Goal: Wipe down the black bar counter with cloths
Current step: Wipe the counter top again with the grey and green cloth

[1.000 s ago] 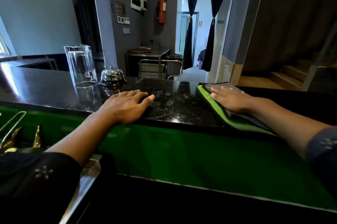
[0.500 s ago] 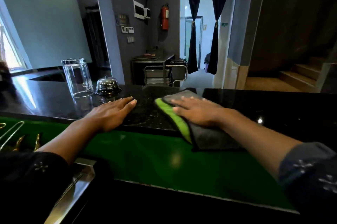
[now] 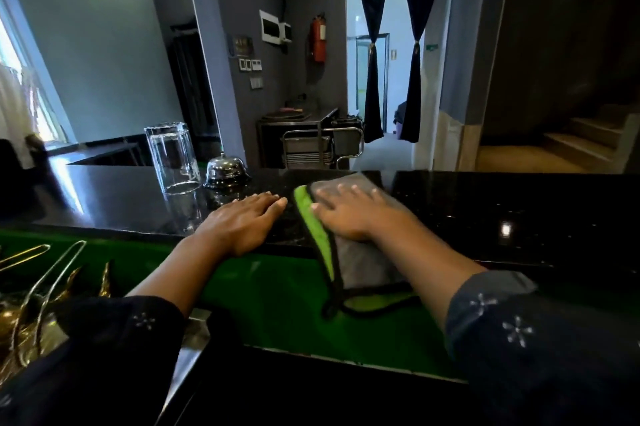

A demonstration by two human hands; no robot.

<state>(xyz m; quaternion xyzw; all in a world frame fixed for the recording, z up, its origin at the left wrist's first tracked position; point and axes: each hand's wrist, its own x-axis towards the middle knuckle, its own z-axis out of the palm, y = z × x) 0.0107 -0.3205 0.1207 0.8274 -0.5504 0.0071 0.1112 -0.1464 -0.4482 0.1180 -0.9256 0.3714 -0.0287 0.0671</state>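
Cloth [image 3: 360, 263]: slid leftward along table [image 3: 485, 214] under my flat right hand [image 3: 349, 214]; left hand [image 3: 242, 221] flat, empty; wiping advances.

The tabletop [image 3: 502, 204] is black polished stone, glossy enough to mirror the window light and a small lamp spot, with fine pale speckles in it. The cloth [image 3: 363, 263] is soft, matt microfibre, grey on one face and bright green on the other, bound with a dark stitched edge. The upturned glass [image 3: 172, 157] is clear and smooth. The bell [image 3: 227, 172] is shiny chromed metal. The sleeve [image 3: 519, 339] is dark woven fabric with pale embroidered flowers
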